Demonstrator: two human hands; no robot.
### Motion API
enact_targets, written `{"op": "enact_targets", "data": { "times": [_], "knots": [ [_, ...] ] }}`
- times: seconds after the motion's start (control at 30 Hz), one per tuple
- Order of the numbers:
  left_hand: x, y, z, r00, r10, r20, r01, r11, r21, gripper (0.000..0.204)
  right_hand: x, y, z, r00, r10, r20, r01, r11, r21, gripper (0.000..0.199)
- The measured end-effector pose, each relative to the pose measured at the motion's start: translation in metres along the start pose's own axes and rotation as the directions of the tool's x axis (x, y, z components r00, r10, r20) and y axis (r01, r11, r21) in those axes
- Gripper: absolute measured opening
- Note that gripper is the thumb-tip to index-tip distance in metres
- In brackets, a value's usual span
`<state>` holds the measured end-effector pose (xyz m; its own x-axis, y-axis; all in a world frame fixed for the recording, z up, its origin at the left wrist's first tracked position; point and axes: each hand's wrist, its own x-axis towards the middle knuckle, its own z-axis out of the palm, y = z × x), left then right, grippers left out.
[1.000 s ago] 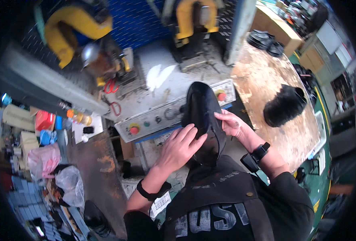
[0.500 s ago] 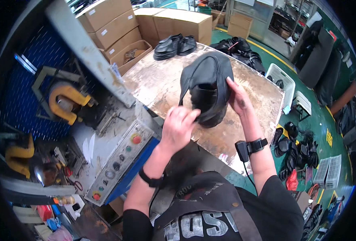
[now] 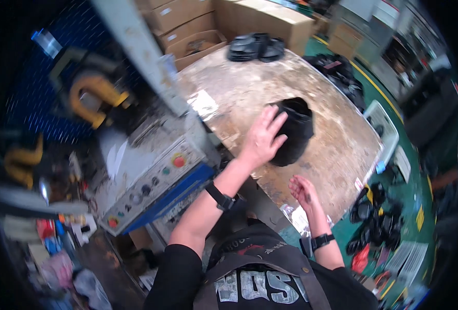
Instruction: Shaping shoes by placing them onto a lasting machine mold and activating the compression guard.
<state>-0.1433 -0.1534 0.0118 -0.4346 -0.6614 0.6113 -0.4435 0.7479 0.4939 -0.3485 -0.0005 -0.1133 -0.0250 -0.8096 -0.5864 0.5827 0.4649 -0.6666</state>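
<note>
The left hand (image 3: 262, 138), fingers spread, rests on the black leather shoe (image 3: 292, 130) standing on the worn wooden desk (image 3: 337, 139); the right hand (image 3: 302, 189) hangs empty, loosely curled.

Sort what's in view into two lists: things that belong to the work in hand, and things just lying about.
In hand:
left hand, resting on the black shoe
black shoe, on the worn round table
right hand, open, holding nothing

Lying about:
pair of black shoes at the table's far edge
cardboard boxes
control panel with buttons
white basket
shoes on the floor
</note>
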Motion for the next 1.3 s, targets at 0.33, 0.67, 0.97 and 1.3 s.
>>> {"op": "enact_targets", "data": {
  "times": [0.33, 0.67, 0.97, 1.3],
  "knots": [
    [-0.434, 0.025, -0.156, 0.504, -0.862, -0.058, 0.864, 0.503, 0.034, 0.028, 0.008, 0.137, 0.133, 0.851, 0.482, 0.209, -0.276, 0.748, -0.603, 0.026],
    [-0.861, 0.283, -0.434, -0.253, -0.446, -0.859, 0.8, -0.595, 0.074, 0.027, -0.092, 0.342, 0.373, 0.541, 0.745, 0.39, 0.04, 0.44, -0.897, 0.027],
    [-0.997, 0.34, -0.542, -0.435, -0.652, -0.621, 0.223, -0.746, 0.627, 0.022, -0.2, 0.431, 0.46, 0.398, 0.869, 0.294, 0.297, 0.182, -0.938, 0.028],
    [-1.058, 0.346, -0.546, -0.498, -0.766, -0.406, 0.357, -0.608, 0.709, 0.018, -0.193, 0.438, 0.48, 0.404, 0.823, 0.399, 0.267, 0.311, -0.912, 0.029]
  ]
}}
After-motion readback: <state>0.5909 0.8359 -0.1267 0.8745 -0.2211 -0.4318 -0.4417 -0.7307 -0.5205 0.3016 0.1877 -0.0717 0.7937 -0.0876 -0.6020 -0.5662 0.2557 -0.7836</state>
